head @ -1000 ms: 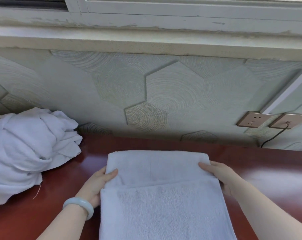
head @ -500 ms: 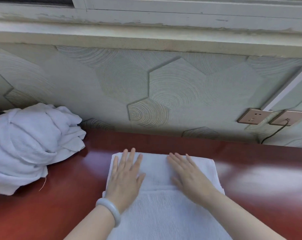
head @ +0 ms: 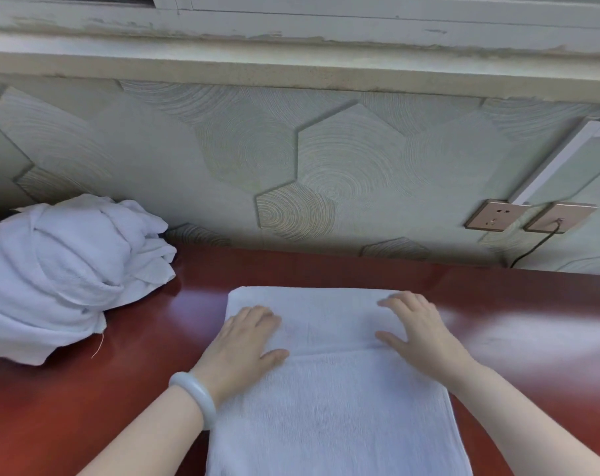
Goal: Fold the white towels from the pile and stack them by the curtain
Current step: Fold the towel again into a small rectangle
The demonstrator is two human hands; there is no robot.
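A white towel (head: 329, 400) lies flat on the red-brown table (head: 126, 389) in front of me, its far end folded back over itself. My left hand (head: 243, 341), with a pale bangle on the wrist, presses flat on the left side of the folded part. On the right side my right hand (head: 418, 331) presses down the same way, fingers spread. A crumpled pile of white towels (head: 61, 273) sits at the left against the wall. No curtain is in view.
A wall with hexagon-patterned panels (head: 326, 173) rises right behind the table, under a window sill (head: 291, 67). Two wall sockets (head: 532, 218) are at the right, one with a dark cable plugged in.
My hands let go of the towel's folded edge, came together on top of it, then slid apart toward its left and right sides, flat on the cloth.
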